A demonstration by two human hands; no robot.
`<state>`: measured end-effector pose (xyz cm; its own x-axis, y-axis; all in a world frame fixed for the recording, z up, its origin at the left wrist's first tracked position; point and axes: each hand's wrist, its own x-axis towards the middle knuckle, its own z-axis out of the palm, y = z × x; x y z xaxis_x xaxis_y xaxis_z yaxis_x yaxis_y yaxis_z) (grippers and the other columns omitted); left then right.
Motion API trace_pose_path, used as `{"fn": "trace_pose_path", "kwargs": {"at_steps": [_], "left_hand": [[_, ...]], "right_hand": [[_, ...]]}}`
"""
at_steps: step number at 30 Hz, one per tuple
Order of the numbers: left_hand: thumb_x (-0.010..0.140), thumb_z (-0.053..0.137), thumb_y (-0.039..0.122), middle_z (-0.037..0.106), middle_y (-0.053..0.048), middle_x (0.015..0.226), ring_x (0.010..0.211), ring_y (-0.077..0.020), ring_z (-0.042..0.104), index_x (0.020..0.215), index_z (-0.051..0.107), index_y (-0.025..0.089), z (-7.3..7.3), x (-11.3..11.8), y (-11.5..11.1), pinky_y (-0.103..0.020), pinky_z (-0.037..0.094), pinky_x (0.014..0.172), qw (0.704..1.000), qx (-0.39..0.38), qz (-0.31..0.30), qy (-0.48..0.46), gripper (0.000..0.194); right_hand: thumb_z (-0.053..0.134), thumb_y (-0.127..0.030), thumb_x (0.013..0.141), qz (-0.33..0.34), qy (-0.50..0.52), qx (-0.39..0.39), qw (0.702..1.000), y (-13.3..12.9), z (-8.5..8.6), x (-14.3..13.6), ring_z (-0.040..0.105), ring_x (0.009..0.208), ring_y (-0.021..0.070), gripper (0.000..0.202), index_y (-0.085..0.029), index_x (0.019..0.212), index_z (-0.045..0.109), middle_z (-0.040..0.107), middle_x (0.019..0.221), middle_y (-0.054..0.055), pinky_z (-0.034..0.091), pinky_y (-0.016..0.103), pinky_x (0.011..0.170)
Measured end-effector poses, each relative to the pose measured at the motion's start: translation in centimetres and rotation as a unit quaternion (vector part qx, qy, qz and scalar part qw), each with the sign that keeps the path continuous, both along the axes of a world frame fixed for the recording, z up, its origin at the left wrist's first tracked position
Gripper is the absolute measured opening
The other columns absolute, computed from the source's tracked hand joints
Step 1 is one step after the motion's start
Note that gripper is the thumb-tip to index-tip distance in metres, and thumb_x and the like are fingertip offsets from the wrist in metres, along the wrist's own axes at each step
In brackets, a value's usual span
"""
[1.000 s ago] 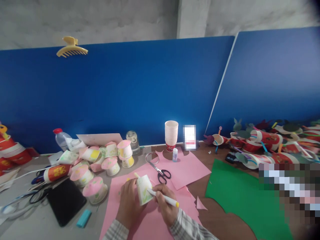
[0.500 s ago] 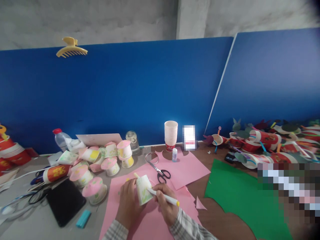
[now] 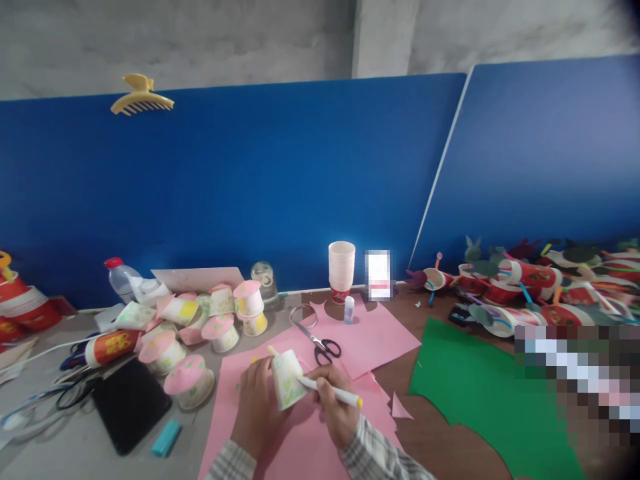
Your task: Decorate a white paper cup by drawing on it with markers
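Note:
My left hand (image 3: 260, 393) is closed around a white paper cup (image 3: 289, 379) with green and yellow drawing on its side. The cup leans over the pink paper (image 3: 300, 453). A small pale-yellow stick (image 3: 272, 350) pokes up between the left fingers and the cup; what it is I cannot make out. In my right hand (image 3: 335, 407) is a white marker (image 3: 340, 395) with a yellow end, gripped like a pen, its tip at the cup's wall. Just beyond the hands lie black-handled scissors (image 3: 321, 343) on the pink sheets.
Decorated cups with pink paper tops (image 3: 190, 381) cluster to the left, near a black tablet-like slab (image 3: 131, 405) and a blue block (image 3: 167, 438). Behind stand stacked cups (image 3: 341, 270) and a small glue bottle (image 3: 349, 311). Green paper (image 3: 465, 387) and red cup crafts (image 3: 535, 280) occupy the right.
The marker and my right hand have shifted very slightly to the right along the cup. My left hand and the cup stay nearly in place.

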<state>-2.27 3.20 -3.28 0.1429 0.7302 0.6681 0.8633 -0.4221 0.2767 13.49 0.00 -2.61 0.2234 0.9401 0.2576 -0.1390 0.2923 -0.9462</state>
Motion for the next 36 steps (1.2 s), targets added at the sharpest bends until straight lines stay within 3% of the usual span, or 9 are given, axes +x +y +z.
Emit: {"fn": "trace_pose_path", "kwargs": {"at_steps": [9, 18, 25, 36], "left_hand": [[0.06, 0.046, 0.066, 0.055, -0.006, 0.09, 0.083, -0.0259, 0.053, 0.102, 0.042, 0.02, 0.16, 0.14, -0.06, -0.043, 0.046, 0.069, 1.0, 0.002, 0.004, -0.006, 0.062], [0.059, 0.041, 0.073, 0.054, -0.006, 0.091, 0.084, -0.0258, 0.054, 0.105, 0.039, 0.021, 0.22, 0.32, -0.17, -0.043, 0.046, 0.071, 1.0, 0.006, 0.013, -0.001, 0.07], [0.06, 0.035, 0.076, 0.054, -0.007, 0.091, 0.084, -0.0264, 0.053, 0.106, 0.039, 0.02, 0.08, 0.22, -0.13, -0.045, 0.046, 0.071, 1.0, 0.015, 0.007, 0.005, 0.072], [0.06, 0.043, 0.068, 0.054, -0.006, 0.093, 0.087, -0.0266, 0.052, 0.107, 0.038, 0.021, -0.01, 0.15, -0.15, -0.045, 0.046, 0.073, 1.0, 0.004, 0.012, -0.007, 0.067]], "right_hand": [[0.051, -0.029, 0.072, -0.001, 0.0, 0.004, 1.0, 0.18, -0.02, -0.19, 0.04, 0.027, 0.0092, 0.02, -0.017, 0.066, 0.065, 0.054, 0.041, -0.004, 0.035, 0.016, 0.028], [0.052, -0.032, 0.073, 0.018, -0.023, 0.016, 0.999, -0.16, -0.02, -0.08, 0.04, 0.026, 0.0091, 0.02, -0.018, 0.069, 0.066, 0.055, 0.042, -0.004, 0.032, 0.016, 0.027], [0.049, -0.032, 0.075, -0.014, -0.033, 0.014, 0.999, 0.02, 0.01, -0.06, 0.043, 0.027, 0.0096, 0.022, -0.018, 0.067, 0.064, 0.056, 0.042, -0.004, 0.036, 0.016, 0.028], [0.049, -0.031, 0.074, -0.029, -0.039, 0.005, 0.999, 0.27, -0.12, -0.15, 0.041, 0.026, 0.0092, 0.022, -0.018, 0.066, 0.064, 0.056, 0.041, -0.004, 0.034, 0.016, 0.028]]}}
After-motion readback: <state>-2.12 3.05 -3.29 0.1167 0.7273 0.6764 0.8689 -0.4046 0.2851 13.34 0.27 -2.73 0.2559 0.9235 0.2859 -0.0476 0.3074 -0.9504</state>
